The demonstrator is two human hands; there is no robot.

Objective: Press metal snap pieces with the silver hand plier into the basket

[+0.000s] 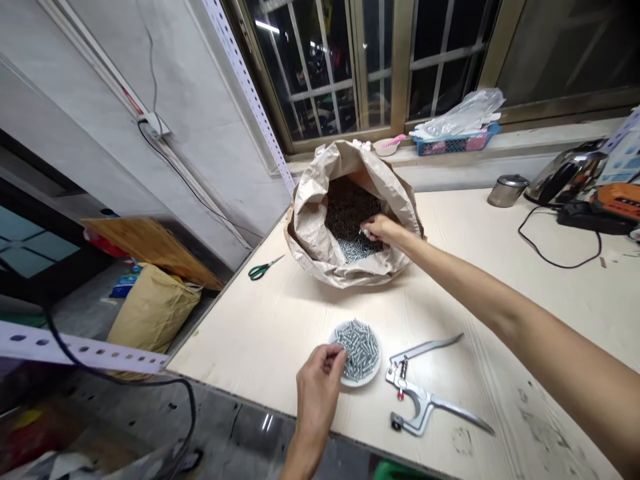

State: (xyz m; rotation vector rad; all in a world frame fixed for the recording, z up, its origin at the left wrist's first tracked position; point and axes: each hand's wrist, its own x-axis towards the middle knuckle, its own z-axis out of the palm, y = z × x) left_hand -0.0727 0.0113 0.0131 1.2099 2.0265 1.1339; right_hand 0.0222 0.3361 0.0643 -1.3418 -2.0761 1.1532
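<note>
The counter is pale wood with a few dark smudges near the front right. Behind it is a window with bars, dark outside. On the sill sits a blue basket. To the left are a white wall and a gray floor, where a fat tan sack leans.

A big tan bag stands near the back left corner of the counter. In it are dark screws and shiny screws. The right hand reaches inside, its grip pinching some shiny ones.

The left hand is at the rim of a white bowl full of silver screws, near the front edge. Its thumb and finger press together; I can't tell if a screw is between them.

Metal pliers lie just right of the bowl. Scissors lie near the left edge. There is bare wood between bag and bowl, and more to the right, up to the kettle and an orange tool. The marks on the tool are too blurry to read.
</note>
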